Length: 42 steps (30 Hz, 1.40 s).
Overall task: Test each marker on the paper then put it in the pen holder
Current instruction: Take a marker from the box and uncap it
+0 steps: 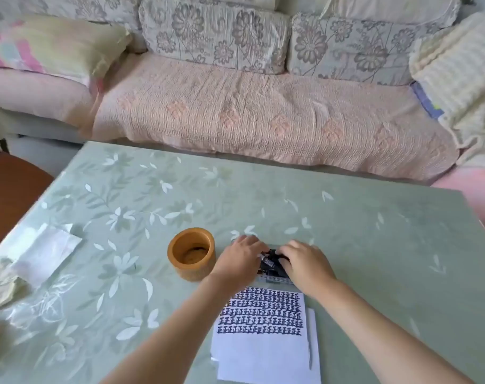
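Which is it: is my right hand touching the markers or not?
Touching. In the head view the right hand has its fingers curled onto the dark markers above the paper, no gap showing.

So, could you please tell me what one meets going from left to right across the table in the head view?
White folded sheet, orange pen holder, left hand, dark markers, right hand. The written paper overlaps the hands, so omitted.

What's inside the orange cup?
The orange pen holder looks empty: only its brownish bottom with a dark smudge shows. Nothing sticks out. Its near inner wall is hidden by the rim.
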Motion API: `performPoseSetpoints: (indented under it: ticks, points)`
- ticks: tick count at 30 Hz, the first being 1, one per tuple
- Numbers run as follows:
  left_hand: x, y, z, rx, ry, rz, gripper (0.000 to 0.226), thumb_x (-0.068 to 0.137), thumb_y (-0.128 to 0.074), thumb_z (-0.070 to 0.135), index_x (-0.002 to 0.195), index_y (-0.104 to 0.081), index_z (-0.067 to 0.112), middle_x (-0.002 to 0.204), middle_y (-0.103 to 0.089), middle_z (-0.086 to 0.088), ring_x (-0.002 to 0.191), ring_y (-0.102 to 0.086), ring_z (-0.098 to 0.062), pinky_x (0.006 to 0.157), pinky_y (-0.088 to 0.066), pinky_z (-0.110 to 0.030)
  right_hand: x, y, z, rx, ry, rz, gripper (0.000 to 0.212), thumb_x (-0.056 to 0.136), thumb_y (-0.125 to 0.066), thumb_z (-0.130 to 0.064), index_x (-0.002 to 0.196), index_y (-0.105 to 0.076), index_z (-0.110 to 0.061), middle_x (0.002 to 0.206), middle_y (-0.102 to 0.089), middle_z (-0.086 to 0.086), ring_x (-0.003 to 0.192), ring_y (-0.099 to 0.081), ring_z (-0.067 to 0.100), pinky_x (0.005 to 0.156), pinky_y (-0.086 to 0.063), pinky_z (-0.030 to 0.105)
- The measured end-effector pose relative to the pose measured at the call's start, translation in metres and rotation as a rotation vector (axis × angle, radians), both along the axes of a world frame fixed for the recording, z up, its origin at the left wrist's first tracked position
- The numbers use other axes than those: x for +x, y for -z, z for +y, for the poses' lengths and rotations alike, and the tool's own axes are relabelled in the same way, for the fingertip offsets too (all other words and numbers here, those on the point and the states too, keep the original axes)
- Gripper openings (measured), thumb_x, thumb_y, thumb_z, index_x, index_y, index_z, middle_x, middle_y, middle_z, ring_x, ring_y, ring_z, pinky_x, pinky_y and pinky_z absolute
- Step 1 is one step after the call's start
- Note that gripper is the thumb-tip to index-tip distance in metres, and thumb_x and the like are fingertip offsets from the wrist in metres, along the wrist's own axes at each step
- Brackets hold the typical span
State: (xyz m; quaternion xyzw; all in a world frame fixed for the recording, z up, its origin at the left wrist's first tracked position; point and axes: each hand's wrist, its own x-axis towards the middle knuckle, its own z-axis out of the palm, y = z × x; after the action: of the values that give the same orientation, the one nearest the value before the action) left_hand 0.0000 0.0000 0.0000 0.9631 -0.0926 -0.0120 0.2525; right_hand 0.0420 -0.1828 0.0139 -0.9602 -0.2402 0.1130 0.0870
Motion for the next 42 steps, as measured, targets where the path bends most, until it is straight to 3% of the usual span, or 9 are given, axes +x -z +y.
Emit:
performPoseSetpoints:
  ticks: [8, 15, 19, 23, 29, 33, 37, 40, 42]
  points:
    - [0.023, 0.054, 0.011, 0.246, 0.201, -0.163, 0.035, 0.089, -0.052, 0.007, 0.116, -0.065, 0.024, 0.107, -0.057, 0.001, 0.101, -0.05, -0.021, 0.092, -0.041, -0.036, 0.013, 0.054, -0.012, 0.197, -0.08, -0.19, 0.023, 0.09, -0.065, -0.031, 0.113, -0.068, -0.028, 0.105, -0.064, -0.011, 0.098, -0.059, 0.017, 0.081, -0.047, 0.034]
    - [0.025, 0.046, 0.015, 0.216, 0.221, -0.413, 0.023, 0.091, -0.063, 0.025, 0.113, -0.067, 0.022, 0.099, -0.061, 0.001, 0.093, -0.053, -0.022, 0.077, -0.047, -0.035, 0.013, 0.057, -0.014, 0.364, -0.193, -0.318, 0.029, 0.098, -0.047, -0.039, 0.11, -0.069, -0.024, 0.098, -0.061, -0.012, 0.096, -0.053, 0.012, 0.084, -0.043, 0.028]
    - [0.009, 0.033, 0.012, 0.146, 0.142, -0.554, 0.019, 0.088, -0.065, 0.023, 0.107, -0.068, 0.02, 0.093, -0.064, 0.002, 0.088, -0.057, -0.023, 0.074, -0.048, -0.036, -0.006, 0.04, -0.009, 0.352, -0.184, -0.396, 0.021, 0.096, -0.057, -0.029, 0.114, -0.066, -0.024, 0.103, -0.065, -0.009, 0.094, -0.058, 0.015, 0.083, -0.045, 0.031]
    - [-0.026, 0.02, 0.013, 0.115, 0.048, -0.607, 0.022, 0.088, -0.067, 0.027, 0.11, -0.066, 0.024, 0.093, -0.067, 0.007, 0.086, -0.06, -0.019, 0.075, -0.049, -0.034, -0.043, 0.024, -0.013, 0.518, -0.057, -0.262, 0.025, 0.093, -0.064, -0.027, 0.118, -0.064, -0.029, 0.113, -0.067, -0.016, 0.101, -0.061, 0.003, 0.088, -0.048, 0.023]
    - [-0.089, 0.011, 0.002, 0.004, 0.006, -0.586, 0.015, 0.083, -0.068, 0.036, 0.094, -0.064, 0.026, 0.084, -0.067, 0.013, 0.081, -0.06, -0.014, 0.073, -0.048, -0.033, -0.1, 0.009, -0.008, 0.982, 0.204, 0.086, 0.014, 0.08, -0.079, -0.013, 0.087, -0.072, -0.023, 0.073, -0.07, -0.007, 0.063, -0.062, 0.009, 0.067, -0.051, 0.029]
    - [-0.127, 0.02, -0.003, 0.033, 0.102, -0.511, 0.026, 0.087, -0.051, 0.052, 0.094, -0.065, 0.031, 0.091, -0.066, 0.015, 0.086, -0.058, -0.011, 0.073, -0.049, -0.031, -0.139, 0.012, 0.003, 1.101, 0.174, 0.221, 0.008, 0.091, -0.066, -0.01, 0.093, -0.068, -0.017, 0.084, -0.072, 0.0, 0.084, -0.069, 0.017, 0.086, -0.055, 0.037]
    - [-0.161, 0.024, 0.008, 0.007, 0.02, -0.564, 0.031, 0.094, -0.043, 0.046, 0.08, -0.06, 0.023, 0.074, -0.058, 0.012, 0.072, -0.058, -0.013, 0.059, -0.047, -0.032, -0.163, 0.019, 0.008, 0.96, 0.144, 0.198, 0.008, 0.101, -0.05, -0.015, 0.098, -0.055, -0.021, 0.076, -0.066, -0.003, 0.069, -0.061, 0.017, 0.076, -0.052, 0.045]
    - [-0.176, 0.022, 0.022, -0.103, -0.08, -0.6, 0.009, 0.092, -0.056, 0.03, 0.095, -0.056, 0.021, 0.089, -0.057, 0.011, 0.082, -0.056, -0.012, 0.061, -0.047, -0.029, -0.174, 0.023, 0.004, 0.555, 0.075, 0.044, 0.006, 0.101, -0.049, -0.029, 0.1, -0.054, -0.033, 0.073, -0.055, -0.011, 0.06, -0.048, 0.01, 0.062, -0.041, 0.034]
    - [-0.182, 0.023, 0.028, -0.048, -0.024, -0.607, 0.019, 0.091, -0.06, 0.027, 0.109, -0.057, 0.021, 0.105, -0.056, 0.008, 0.095, -0.054, -0.012, 0.07, -0.047, -0.027, -0.181, 0.025, 0.003, 0.373, 0.033, -0.03, 0.012, 0.1, -0.048, -0.037, 0.108, -0.056, -0.034, 0.074, -0.056, -0.012, 0.065, -0.051, 0.011, 0.063, -0.04, 0.032]
